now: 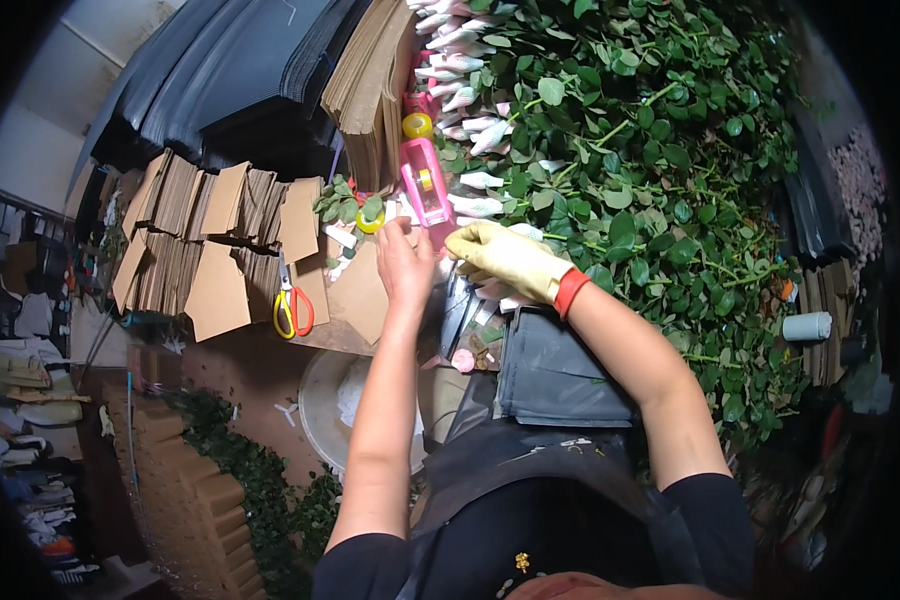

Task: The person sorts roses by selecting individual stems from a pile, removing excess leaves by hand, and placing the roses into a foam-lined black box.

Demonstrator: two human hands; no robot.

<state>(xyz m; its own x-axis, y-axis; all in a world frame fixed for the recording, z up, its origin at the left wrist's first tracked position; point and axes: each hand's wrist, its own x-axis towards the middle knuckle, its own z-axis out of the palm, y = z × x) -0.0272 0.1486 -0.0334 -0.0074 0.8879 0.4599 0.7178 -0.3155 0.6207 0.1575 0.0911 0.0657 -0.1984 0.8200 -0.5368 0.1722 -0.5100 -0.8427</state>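
Observation:
My bare left hand (407, 262) is at the near end of a pink tape dispenser (427, 187), fingers bent. My right hand (506, 259), in a pale yellow rubber glove with a red band at the wrist, is just right of it with curled fingers. Whether either hand pinches something is hidden by the fingers. A roll of yellow tape (370, 220) lies beyond my left hand. Under that forearm's left side is a flat cardboard sheet (361, 289). Flower heads in white foam net sleeves (476, 206) point toward the dispenser from the right.
Leafy cut stems (645, 187) are heaped on the right. Scissors (293, 307) with yellow and red handles rest by folded cardboard stacks (221, 217). Dark sheets (559, 375) lie under my right forearm. Upright cardboard (371, 90) stands ahead; a round tub (319, 412) sits below the table edge.

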